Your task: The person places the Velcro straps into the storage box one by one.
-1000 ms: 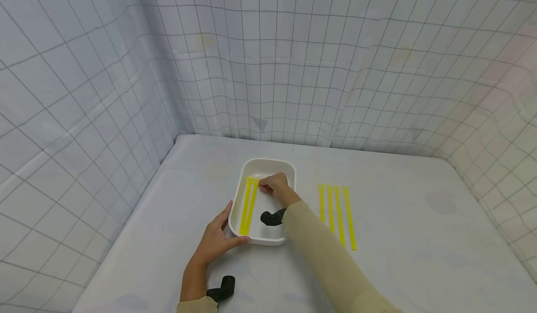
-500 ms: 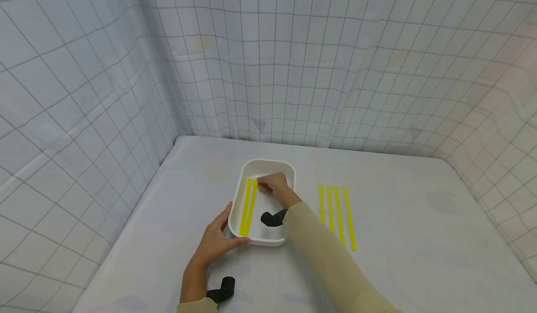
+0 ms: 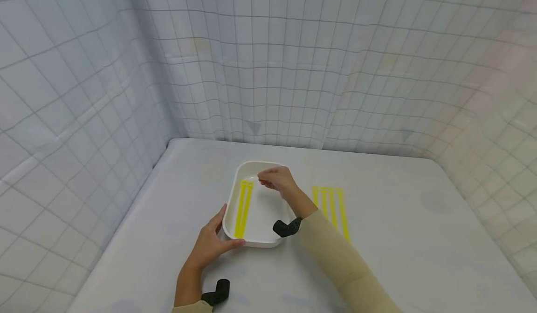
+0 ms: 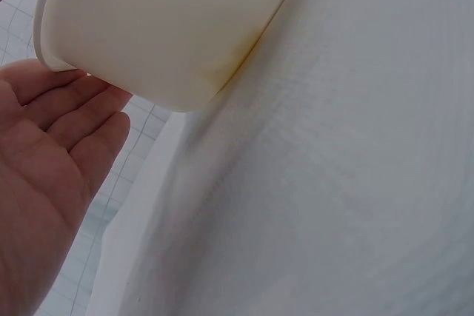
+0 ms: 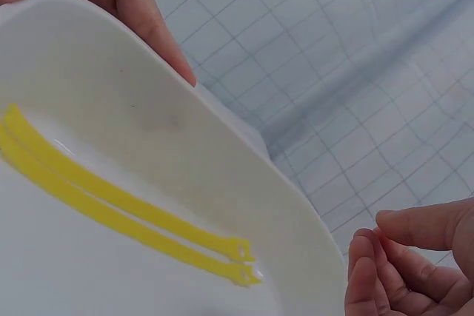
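Note:
In the head view, a white tray (image 3: 265,215) holds two yellow hook-and-loop cable ties (image 3: 245,210), side by side along its left side, slotted heads at the far end. My left hand (image 3: 208,241) holds the tray's near left corner, thumb at the front rim and fingers along the outer left wall. In the left wrist view, its fingers touch just beneath the rim. My right hand (image 3: 278,180) hovers over the tray's far right part. Its fingers are curled with the thumb close to their tips, and nothing shows between them in the right wrist view (image 5: 411,264).
Several more yellow cable ties (image 3: 331,206) lie side by side on the white table (image 3: 398,229), right of the tray, partly hidden by my right forearm. Black wrist mounts (image 3: 287,227) sit at both wrists. A gridded cloth wall (image 3: 268,71) encloses the back and sides.
My right hand has let go of the right-hand cable tie's head and lifted away to the right. The left hand keeps its hold on the tray. The head view has shifted slightly.

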`<state>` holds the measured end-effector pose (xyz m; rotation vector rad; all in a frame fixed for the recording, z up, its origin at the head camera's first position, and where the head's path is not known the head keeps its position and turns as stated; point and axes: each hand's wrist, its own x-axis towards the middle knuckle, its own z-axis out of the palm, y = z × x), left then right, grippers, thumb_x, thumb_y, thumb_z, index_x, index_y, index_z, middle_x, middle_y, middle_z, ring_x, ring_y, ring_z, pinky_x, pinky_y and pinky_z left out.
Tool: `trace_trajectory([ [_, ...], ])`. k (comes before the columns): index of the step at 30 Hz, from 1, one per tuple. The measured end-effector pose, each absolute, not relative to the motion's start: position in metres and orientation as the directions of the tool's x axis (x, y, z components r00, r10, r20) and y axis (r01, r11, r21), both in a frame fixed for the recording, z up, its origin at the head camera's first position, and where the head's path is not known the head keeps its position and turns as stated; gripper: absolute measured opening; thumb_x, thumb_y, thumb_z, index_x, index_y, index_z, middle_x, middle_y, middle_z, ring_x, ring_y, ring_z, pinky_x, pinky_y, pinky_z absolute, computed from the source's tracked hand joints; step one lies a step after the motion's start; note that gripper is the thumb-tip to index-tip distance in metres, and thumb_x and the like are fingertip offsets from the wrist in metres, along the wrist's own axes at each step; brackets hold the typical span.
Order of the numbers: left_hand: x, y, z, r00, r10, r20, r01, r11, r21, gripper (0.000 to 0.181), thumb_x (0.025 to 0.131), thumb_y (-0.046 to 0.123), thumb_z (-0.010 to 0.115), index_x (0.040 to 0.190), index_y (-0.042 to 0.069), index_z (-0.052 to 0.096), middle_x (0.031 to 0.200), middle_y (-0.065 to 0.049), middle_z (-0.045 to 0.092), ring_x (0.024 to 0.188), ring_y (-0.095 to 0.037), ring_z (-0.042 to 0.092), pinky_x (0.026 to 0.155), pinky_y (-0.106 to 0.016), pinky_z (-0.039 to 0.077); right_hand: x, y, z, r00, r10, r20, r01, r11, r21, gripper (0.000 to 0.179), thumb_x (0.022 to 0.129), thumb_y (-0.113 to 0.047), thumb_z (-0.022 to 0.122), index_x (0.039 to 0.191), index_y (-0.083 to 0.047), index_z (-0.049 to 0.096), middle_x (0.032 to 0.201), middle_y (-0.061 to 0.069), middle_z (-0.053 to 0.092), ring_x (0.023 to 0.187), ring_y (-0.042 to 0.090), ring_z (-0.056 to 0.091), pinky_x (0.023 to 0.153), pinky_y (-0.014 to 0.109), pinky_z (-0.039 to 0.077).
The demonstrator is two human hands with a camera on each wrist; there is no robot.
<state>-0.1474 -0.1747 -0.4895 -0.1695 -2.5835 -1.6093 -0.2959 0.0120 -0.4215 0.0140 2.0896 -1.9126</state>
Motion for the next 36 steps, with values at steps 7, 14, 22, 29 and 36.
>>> trace_trajectory([
  [7,-0.147,-0.177,-0.490,-0.988,0.043,0.146,0.149,0.449,0.881,0.107,0.063,0.032,0.085,0.144,0.000,0.024,0.147,-0.012,0.028,0.133,-0.027,0.027,0.103,-0.041,0.029,-0.291,0.030,-0.411,-0.953,-0.185,-0.241,0.214,0.151,-0.965,0.020,0.084,-0.008,0.067,0.100,0.005,0.066,0.091,0.012,0.066,0.079,0.018,0.064,0.077,0.027,0.053],
  [14,-0.146,-0.177,-0.492,-0.985,0.051,0.163,0.169,0.429,0.888,0.108,0.061,0.032,0.086,0.144,-0.001,0.024,0.147,-0.013,0.027,0.133,-0.027,0.027,0.103,-0.040,0.029,-0.290,0.060,-0.413,-0.963,-0.149,-0.222,0.212,0.081,-0.974,0.023,0.083,-0.005,0.067,0.102,0.008,0.064,0.094,0.014,0.066,0.081,0.019,0.064,0.079,0.029,0.053],
  [22,-0.146,-0.176,-0.491,-0.985,0.051,0.164,0.170,0.442,0.881,0.108,0.061,0.033,0.085,0.144,-0.001,0.024,0.147,-0.013,0.027,0.133,-0.027,0.027,0.103,-0.040,0.030,-0.292,0.092,-0.417,-0.973,-0.085,-0.217,0.215,0.033,-0.976,0.026,0.084,-0.004,0.065,0.106,0.010,0.062,0.095,0.014,0.065,0.085,0.020,0.063,0.086,0.034,0.050],
  [29,-0.147,-0.176,-0.492,-0.985,0.049,0.167,0.171,0.446,0.879,0.108,0.061,0.034,0.085,0.144,-0.001,0.024,0.147,-0.013,0.027,0.133,-0.028,0.027,0.103,-0.041,0.030,-0.294,0.106,-0.425,-0.968,-0.049,-0.246,0.245,0.023,-0.969,0.028,0.084,-0.003,0.065,0.108,0.010,0.060,0.098,0.015,0.064,0.100,0.033,0.059,0.082,0.028,0.051],
  [36,-0.149,-0.174,-0.493,-0.984,0.055,0.170,0.177,0.434,0.883,0.108,0.061,0.033,0.085,0.144,-0.001,0.024,0.147,-0.013,0.027,0.133,-0.028,0.027,0.102,-0.041,0.030,-0.297,0.124,-0.436,-0.965,0.013,-0.260,0.260,0.068,-0.963,0.030,0.085,-0.005,0.065,0.110,0.011,0.059,0.097,0.015,0.064,0.099,0.032,0.059,0.079,0.026,0.052],
])
